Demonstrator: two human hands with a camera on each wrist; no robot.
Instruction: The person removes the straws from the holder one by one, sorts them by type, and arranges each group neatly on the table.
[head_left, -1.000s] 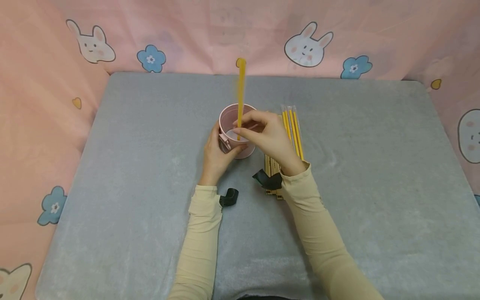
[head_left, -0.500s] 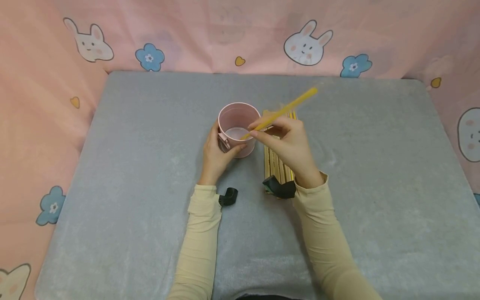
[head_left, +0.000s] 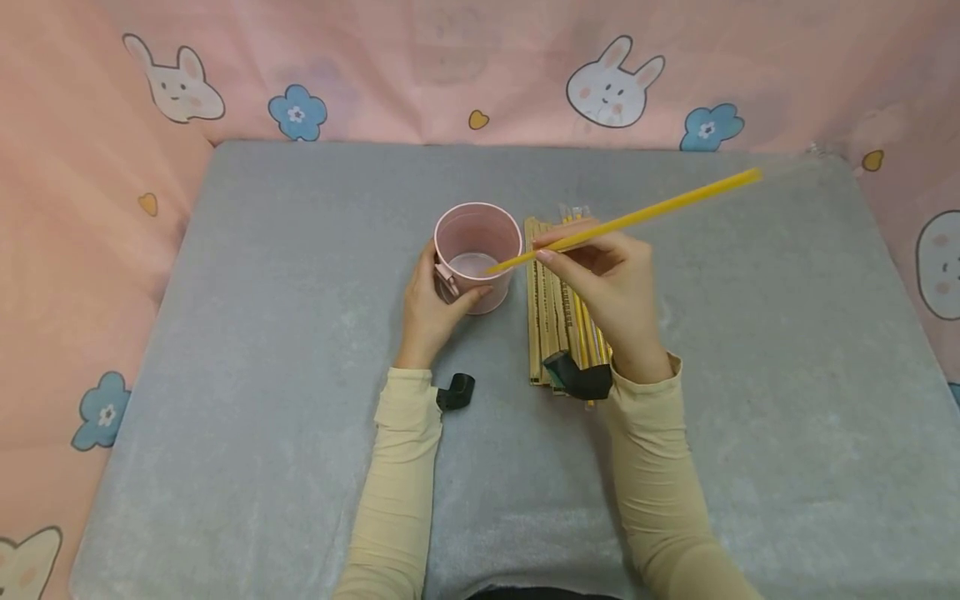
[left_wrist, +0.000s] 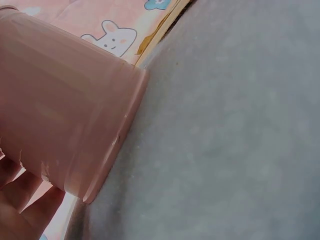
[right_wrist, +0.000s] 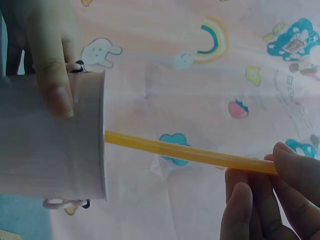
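**Yellow straw tipped into a pink cup**

The left hand [head_left: 431,321] curls round the near side of a pink cup [head_left: 477,254] that stands upright on the grey table cover [head_left: 262,333], thumb on the cup's wall toward the right hand. A small pink clip or handle part [head_left: 448,282] sits on the cup's side by the fingers. In the left wrist view the cup's wall [left_wrist: 60,130] fills the frame, with fingertips just at the lower left edge.

The right hand [head_left: 611,287] pinches a yellow straw [head_left: 637,217] between thumb and fingers, near its lower third. The straw is tilted steeply to the right; its lower end lies inside the cup's mouth, and its upper end points toward the table's far right corner. In the right wrist view the straw [right_wrist: 190,154] crosses the cup's rim [right_wrist: 102,135].

Under the right hand lies a bundle of wrapped yellow straws and brownish paper sleeves [head_left: 551,308], just beside the cup. Pink fabric [head_left: 450,67] printed with rabbits and blue flowers walls the table.
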